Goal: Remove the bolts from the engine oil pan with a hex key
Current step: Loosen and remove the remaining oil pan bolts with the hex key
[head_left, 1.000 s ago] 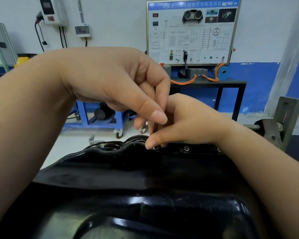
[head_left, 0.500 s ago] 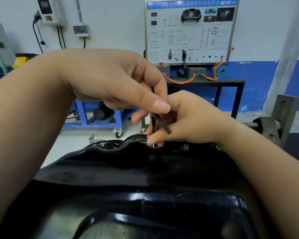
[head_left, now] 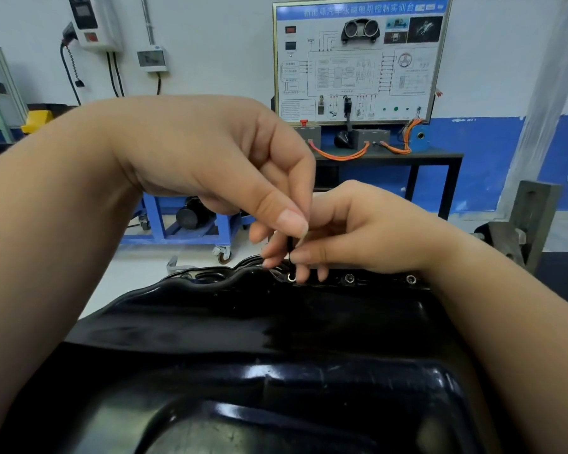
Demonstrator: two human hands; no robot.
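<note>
At oil pan point(head_left: 276, 322) far edge, left hand point(head_left: 217, 158) & right hand point(head_left: 368, 231) pinch hex key point(head_left: 290, 253) in bolt point(head_left: 291, 278); prob. stiff, slick, so grip high.

the glossy black oil pan point(head_left: 243, 326) fills the foreground, with a row of small silvery bolts point(head_left: 349, 278) along its far flange. a thin black hex key point(head_left: 290, 253) stands upright with its tip in the leftmost bolt point(head_left: 291, 278), pinched by the left hand point(head_left: 230, 165) above and the right hand point(head_left: 368, 231) below.
</note>
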